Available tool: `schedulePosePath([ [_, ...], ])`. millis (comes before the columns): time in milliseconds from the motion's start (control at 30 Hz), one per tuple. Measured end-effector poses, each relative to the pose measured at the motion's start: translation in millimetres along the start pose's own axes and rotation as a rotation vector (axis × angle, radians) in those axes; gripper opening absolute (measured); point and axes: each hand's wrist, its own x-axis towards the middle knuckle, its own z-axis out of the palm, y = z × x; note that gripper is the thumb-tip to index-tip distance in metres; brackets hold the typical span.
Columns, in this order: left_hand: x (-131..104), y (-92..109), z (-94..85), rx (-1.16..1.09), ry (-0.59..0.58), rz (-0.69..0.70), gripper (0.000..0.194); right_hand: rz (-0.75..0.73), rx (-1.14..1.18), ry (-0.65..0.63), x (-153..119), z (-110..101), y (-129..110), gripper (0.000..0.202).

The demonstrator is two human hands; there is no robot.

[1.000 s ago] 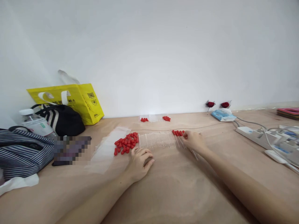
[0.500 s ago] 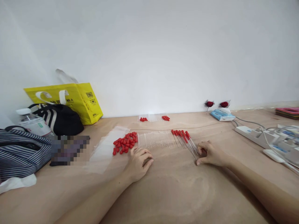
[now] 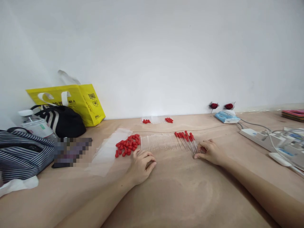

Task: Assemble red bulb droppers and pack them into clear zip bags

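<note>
My left hand (image 3: 142, 166) rests on the wooden table with loosely curled, parted fingers and nothing in them. Just beyond it lies a pile of red rubber bulbs (image 3: 128, 145), partly on clear plastic bags (image 3: 106, 148). A row of thin clear tubes (image 3: 158, 142) is laid side by side in the middle. To its right, several droppers with red bulbs (image 3: 186, 136) lie slanted, their clear ends toward me. My right hand (image 3: 207, 152) is beside them, thumb and fingers around the lower ends of the nearest tubes; its exact contact is hard to make out.
At the back lie two small groups of red bulbs (image 3: 169, 120) on clear bags. Yellow bag (image 3: 92, 104), black bag (image 3: 68, 122), bottle (image 3: 39, 126) and striped bag (image 3: 26, 155) stand left. Tissue pack (image 3: 226, 117), two dark red roses (image 3: 214, 105) and power strips (image 3: 258, 139) are right.
My right hand has moved slightly away from me and left, and the nearest droppers have shifted the same way, closer to the others. My left hand has stayed put.
</note>
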Motion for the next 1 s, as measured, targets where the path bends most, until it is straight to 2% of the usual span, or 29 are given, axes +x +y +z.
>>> schedulePosePath([
  [500, -1.0, -0.9, 0.2, -0.002, 0.007, 0.001, 0.008, 0.007, 0.018, 0.046, 11.5, 13.9, 13.2, 0.043],
  [600, -1.2, 0.3, 1.0, 0.009, 0.029, -0.012, 0.008, 0.003, 0.036, 0.072, 11.2, 12.4, 8.4, 0.042],
  [700, -0.9, 2.0, 2.5, 0.051, 0.073, -0.054, 0.01, -0.065, 0.057, 0.097, 14.4, 10.6, -10.4, 0.04],
  [800, 1.8, -1.5, -1.0, 0.145, 0.138, -0.127, 0.011, -0.146, 0.063, 0.117, 23.0, 12.0, -39.9, 0.037],
  [900, 9.0, -16.0, -14.8, 0.26, 0.197, -0.246, 0.012, -0.193, 0.074, 0.128, 35.1, 18.0, -70.0, 0.031],
  [1000, 21.7, -39.1, -33.3, 0.341, 0.205, -0.434, 0.014, -0.202, 0.102, 0.14, 46.3, 26.8, -93.2, 0.028],
])
